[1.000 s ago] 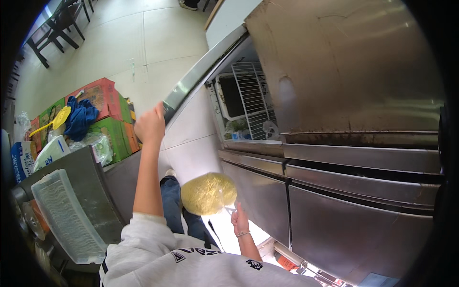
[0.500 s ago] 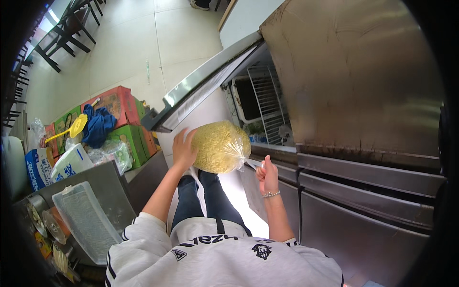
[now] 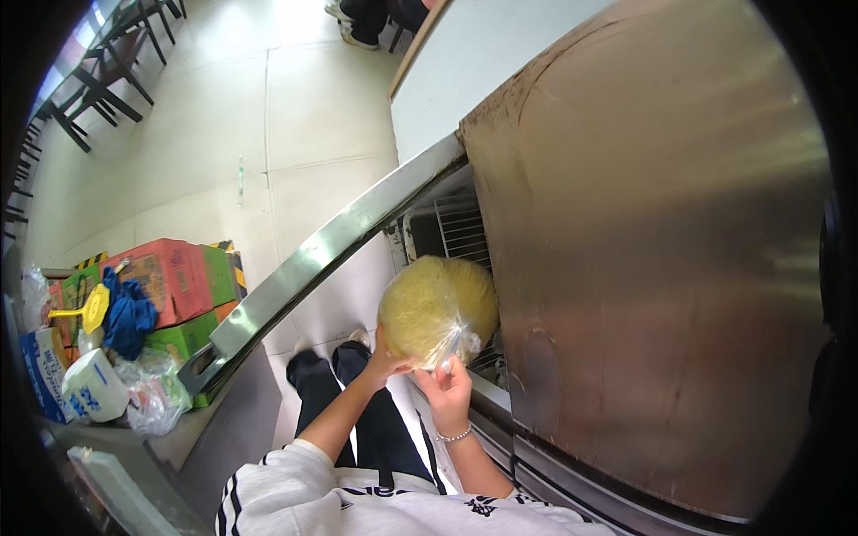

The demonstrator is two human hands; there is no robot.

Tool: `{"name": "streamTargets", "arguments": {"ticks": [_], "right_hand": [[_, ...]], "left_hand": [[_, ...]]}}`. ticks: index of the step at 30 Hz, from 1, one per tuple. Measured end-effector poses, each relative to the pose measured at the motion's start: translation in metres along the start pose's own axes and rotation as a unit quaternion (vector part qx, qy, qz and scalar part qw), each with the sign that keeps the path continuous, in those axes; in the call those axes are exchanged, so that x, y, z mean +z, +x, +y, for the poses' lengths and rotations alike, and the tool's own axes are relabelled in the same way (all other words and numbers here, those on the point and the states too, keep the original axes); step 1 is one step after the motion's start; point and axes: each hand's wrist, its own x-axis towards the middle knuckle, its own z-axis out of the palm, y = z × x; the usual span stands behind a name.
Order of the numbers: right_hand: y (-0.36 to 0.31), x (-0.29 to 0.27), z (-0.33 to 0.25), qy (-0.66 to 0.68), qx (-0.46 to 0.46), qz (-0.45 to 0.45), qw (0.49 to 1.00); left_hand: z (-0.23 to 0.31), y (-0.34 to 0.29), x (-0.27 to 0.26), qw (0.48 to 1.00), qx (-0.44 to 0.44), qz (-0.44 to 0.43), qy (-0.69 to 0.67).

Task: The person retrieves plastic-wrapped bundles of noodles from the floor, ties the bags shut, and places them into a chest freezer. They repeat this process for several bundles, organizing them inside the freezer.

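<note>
A large, rounded clear plastic bag (image 3: 433, 308) packed with pale yellow contents is held in front of the opened steel refrigerator (image 3: 541, 384). My left hand (image 3: 384, 364) supports it from the lower left, its fingers partly hidden beneath the plastic. My right hand (image 3: 449, 393), with a bracelet at the wrist, pinches the bag's gathered neck (image 3: 454, 344). Behind the bag, a white wire shelf (image 3: 460, 228) shows inside the compartment. The refrigerator door (image 3: 335, 237) stands swung out on the left.
To the left, red and green cartons (image 3: 170, 277) carry a blue cloth (image 3: 130, 317), a yellow plastic swatter-like item (image 3: 94, 308) and plastic bags (image 3: 156, 393). The steel top (image 3: 643, 250) spans the right side. Chairs (image 3: 116, 67) and another person's shoes (image 3: 359, 40) appear farther off.
The bag has moved right, in front of the refrigerator opening. My left hand has shifted from its side to underneath, and my right hand has come in closer at the neck.
</note>
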Motion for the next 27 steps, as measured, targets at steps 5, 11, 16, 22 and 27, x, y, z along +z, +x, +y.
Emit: {"name": "streamTargets", "arguments": {"ticks": [5, 11, 16, 22, 27], "right_hand": [[0.092, -0.016, 0.083, -0.037, -0.09, 0.129, 0.987], [0.132, -0.041, 0.161, -0.341, -0.139, 0.196, 0.909], [0.137, -0.094, 0.215, -0.161, -0.016, 0.362, 0.918], [0.281, -0.241, 0.296, 0.227, -0.039, 0.337, 0.913], [0.363, -0.287, 0.279, -0.022, -0.083, 0.43, 0.899]], "left_hand": [[0.005, 0.106, 0.064, 0.994, 0.048, -0.065, -0.071], [-0.007, 0.227, 0.107, 0.993, 0.106, 0.003, 0.054], [-0.031, 0.311, 0.182, 0.977, 0.113, 0.108, 0.146], [-0.026, 0.35, 0.241, 0.987, 0.053, 0.072, 0.137], [0.004, 0.284, 0.148, 0.957, 0.207, -0.076, 0.189]]}}
